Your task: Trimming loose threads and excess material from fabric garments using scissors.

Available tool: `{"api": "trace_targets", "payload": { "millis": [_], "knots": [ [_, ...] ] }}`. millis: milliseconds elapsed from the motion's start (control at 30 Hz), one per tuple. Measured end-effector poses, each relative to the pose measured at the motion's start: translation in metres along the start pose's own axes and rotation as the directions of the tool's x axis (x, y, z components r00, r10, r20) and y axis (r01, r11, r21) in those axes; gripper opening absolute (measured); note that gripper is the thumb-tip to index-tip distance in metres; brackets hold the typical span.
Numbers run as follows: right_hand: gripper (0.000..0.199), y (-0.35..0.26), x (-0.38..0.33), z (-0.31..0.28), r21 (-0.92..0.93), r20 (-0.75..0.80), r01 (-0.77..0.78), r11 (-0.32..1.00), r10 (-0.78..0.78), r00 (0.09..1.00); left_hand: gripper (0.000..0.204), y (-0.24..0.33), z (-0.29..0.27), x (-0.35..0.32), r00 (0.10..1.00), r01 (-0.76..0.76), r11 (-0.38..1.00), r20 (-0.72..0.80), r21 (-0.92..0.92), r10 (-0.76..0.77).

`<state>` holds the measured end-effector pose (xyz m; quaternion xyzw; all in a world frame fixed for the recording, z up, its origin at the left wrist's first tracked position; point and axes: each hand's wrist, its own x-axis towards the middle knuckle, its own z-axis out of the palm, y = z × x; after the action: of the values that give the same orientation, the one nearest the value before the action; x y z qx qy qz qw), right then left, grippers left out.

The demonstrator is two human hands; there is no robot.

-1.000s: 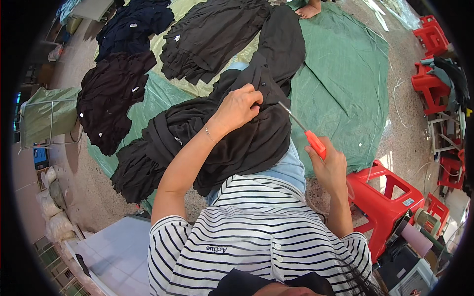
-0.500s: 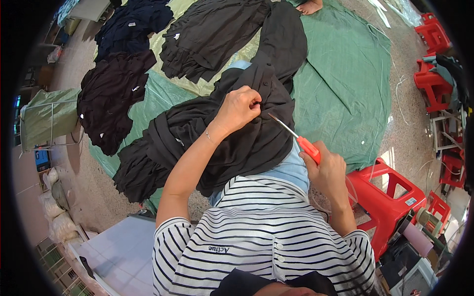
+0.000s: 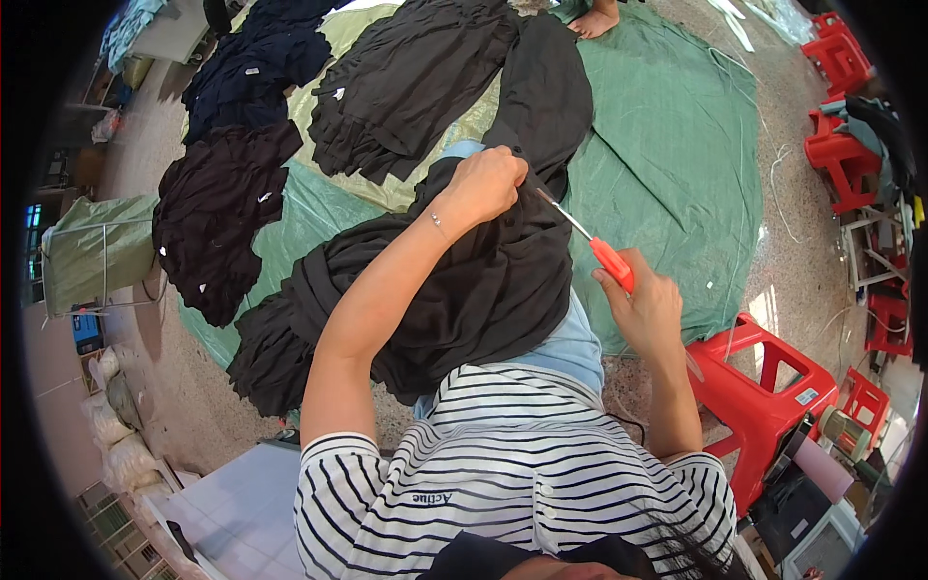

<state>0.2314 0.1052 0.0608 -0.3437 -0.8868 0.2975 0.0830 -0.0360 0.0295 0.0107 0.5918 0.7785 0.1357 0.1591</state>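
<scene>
A black buttoned garment (image 3: pixel 464 280) lies bunched over my lap, its button strip running up the middle. My left hand (image 3: pixel 488 184) is closed in a pinch on the cloth beside the buttons. In my right hand (image 3: pixel 646 307) is a tool with a red handle, a thin metal shaft and a dark tip, which looks like a soldering iron (image 3: pixel 611 265). Its tip points at the garment just right of my left fingers; whether it touches the cloth I cannot tell.
Piles of black clothes (image 3: pixel 411 87), navy clothes (image 3: pixel 253 77) and dark brown clothes (image 3: pixel 227 208) lie on the green tarp (image 3: pixel 667 184). Another person's bare foot (image 3: pixel 594 19) is at the far edge. A red stool (image 3: pixel 759 387) stands close on my right.
My left hand has moved farther up the garment along the button strip. The soldering iron has shifted slightly right, staying near the cloth.
</scene>
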Motion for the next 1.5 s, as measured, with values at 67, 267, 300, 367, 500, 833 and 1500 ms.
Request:
{"api": "trace_targets", "payload": {
  "millis": [67,267,300,367,500,833,1500],
  "knots": [
    [0.029,-0.001,0.002,0.0,-0.013,0.029,-0.007,1.0,0.007,1.0,0.012,-0.004,0.002,-0.001,0.998,-0.005,0.997,-0.066,-0.075,0.0],
    [0.031,-0.004,0.007,0.002,-0.024,0.083,0.005,1.0,-0.003,0.997,0.009,-0.007,0.004,-0.01,0.987,-0.002,0.993,-0.161,-0.115,-0.017],
    [0.031,-0.004,0.007,0.003,-0.021,0.074,0.017,1.0,-0.016,0.997,0.009,-0.008,0.004,-0.01,0.987,0.0,0.994,-0.159,-0.114,-0.018],
    [0.031,-0.002,0.01,0.005,-0.032,0.091,0.016,0.999,-0.013,0.996,0.009,-0.008,0.005,-0.01,0.986,0.005,0.992,-0.166,-0.122,-0.026],
    [0.031,-0.003,0.012,0.008,-0.009,0.067,-0.026,1.0,0.027,0.997,0.011,-0.009,0.006,-0.011,0.984,-0.007,0.993,-0.178,-0.117,-0.014],
    [0.027,0.005,0.005,0.005,-0.002,0.023,-0.059,0.998,0.059,0.998,0.027,-0.004,0.002,-0.029,0.96,0.047,0.932,-0.243,-0.36,-0.142],
    [0.028,0.012,-0.011,0.017,0.03,0.014,-0.081,0.996,0.081,0.997,0.04,-0.017,-0.016,0.018,0.783,0.608,0.794,-0.179,0.013,-0.596]
  ]
}}
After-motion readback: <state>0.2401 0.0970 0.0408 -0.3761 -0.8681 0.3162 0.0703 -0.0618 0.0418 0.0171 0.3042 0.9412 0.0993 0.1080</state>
